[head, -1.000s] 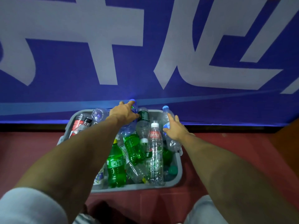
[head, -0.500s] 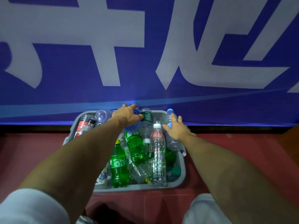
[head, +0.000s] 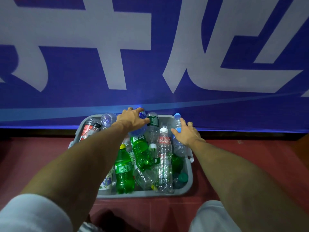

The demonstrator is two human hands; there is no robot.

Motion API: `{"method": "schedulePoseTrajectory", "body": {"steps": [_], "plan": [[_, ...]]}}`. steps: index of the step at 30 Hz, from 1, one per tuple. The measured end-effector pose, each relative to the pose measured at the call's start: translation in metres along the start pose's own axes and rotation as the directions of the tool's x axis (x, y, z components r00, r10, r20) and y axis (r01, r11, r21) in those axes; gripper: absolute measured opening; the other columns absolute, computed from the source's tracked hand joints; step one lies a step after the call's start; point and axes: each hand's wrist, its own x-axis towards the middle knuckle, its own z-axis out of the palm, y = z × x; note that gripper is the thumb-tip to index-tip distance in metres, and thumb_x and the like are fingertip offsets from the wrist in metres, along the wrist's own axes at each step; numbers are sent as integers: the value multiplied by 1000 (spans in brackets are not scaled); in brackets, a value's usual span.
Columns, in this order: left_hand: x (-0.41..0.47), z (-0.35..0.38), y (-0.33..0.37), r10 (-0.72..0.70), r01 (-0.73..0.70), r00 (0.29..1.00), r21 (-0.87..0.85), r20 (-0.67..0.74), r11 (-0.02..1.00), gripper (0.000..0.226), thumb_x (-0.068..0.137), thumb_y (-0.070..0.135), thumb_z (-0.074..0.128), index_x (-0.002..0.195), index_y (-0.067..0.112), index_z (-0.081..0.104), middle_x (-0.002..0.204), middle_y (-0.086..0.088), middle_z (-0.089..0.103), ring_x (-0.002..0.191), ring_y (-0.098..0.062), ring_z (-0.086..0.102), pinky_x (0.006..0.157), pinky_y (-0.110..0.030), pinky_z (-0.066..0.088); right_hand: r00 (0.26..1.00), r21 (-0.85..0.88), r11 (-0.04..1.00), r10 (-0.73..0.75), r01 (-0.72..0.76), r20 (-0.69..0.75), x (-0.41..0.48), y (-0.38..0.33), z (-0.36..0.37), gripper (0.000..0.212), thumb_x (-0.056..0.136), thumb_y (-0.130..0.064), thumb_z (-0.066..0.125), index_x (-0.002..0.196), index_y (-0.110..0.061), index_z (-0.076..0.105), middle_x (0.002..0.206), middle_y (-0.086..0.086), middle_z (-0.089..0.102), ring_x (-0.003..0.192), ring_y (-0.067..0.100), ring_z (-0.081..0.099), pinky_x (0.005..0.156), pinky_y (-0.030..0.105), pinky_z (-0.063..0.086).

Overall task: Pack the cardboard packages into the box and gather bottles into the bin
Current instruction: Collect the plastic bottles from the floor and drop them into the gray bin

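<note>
The left hand [head: 132, 120] has its fingers curled over a blue-tinted bottle [head: 139, 131] at the far edge of the bin [head: 145, 194]. Over the last second it has sunk a little, so the bottle's top no longer stands clear above the knuckles but lies level with the heap. The right hand [head: 187, 133] has hardly moved. It lies on a clear blue-capped bottle [head: 180, 146] along the bin's right wall, with the fingers nearly straight and the thumb on the bottle's other side. Whether it truly clasps the bottle cannot be told.

I judge that both bottles are being settled into place rather than carried in, so these two count as nearly gathered. The bin is already crowded with green bottles [head: 124, 171] and clear ones. It sits at the far edge of the red floor [head: 250, 148], tight against the foot of the blue banner [head: 83, 101]. No cardboard packages and no box are in view, so nothing here shows how that half of the job stands.
</note>
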Motion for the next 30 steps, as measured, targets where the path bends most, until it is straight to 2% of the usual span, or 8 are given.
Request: {"method": "schedulePoseTrajectory", "body": {"steps": [5,9,15,19,24,30], "plan": [[-7,0,8,21,-20,1000,57,-18,998,68,90,62,51,151,35,36,152,-13,37,131,-36,43,105,-56,41,1000,9,1000,-4,4,-3,-1,1,-1,73,99,-56,44,157,-29,11,150,17,27,134,38,38,105,47,39],[-12,-4,12,27,-23,999,95,-42,995,66,90,63,51,149,37,36,158,-11,28,140,-35,32,110,-59,32,999,-5,1000,-18,18,-50,-2,0,-8,67,97,-51,48,153,-30,19,152,16,25,136,37,30,102,46,39],[-26,-32,28,48,-38,997,145,-67,989,62,90,61,51,145,37,38,156,-13,26,141,-36,28,108,-63,29,1000,-60,998,0,-2,-31,-23,-15,-50,69,90,-51,58,149,-34,27,154,12,21,136,36,27,101,49,37],[-48,-88,58,62,-53,996,150,-58,987,65,89,62,50,148,39,35,158,-11,22,143,-35,23,107,-62,30,1000,-104,995,-5,4,-7,-53,-40,-119,70,91,-53,56,151,-34,26,156,11,21,136,37,27,104,54,35],[-89,-193,105,109,-107,994,163,-4,981,69,90,61,48,152,41,26,162,-11,13,148,-36,12,109,-65,30,1000,-151,988,7,-5,11,-110,-77,-234,69,95,-52,52,155,-36,21,160,9,14,140,38,21,109,55,29],[-145,-336,170,212,-212,977,181,21,960,71,91,63,47,154,41,23,165,-11,9,149,-36,9,110,-63,29,996,-185,979,76,-82,-36,-192,-113,-379,66,94,-52,52,153,-35,26,159,10,15,139,40,23,104,58,35]]}}
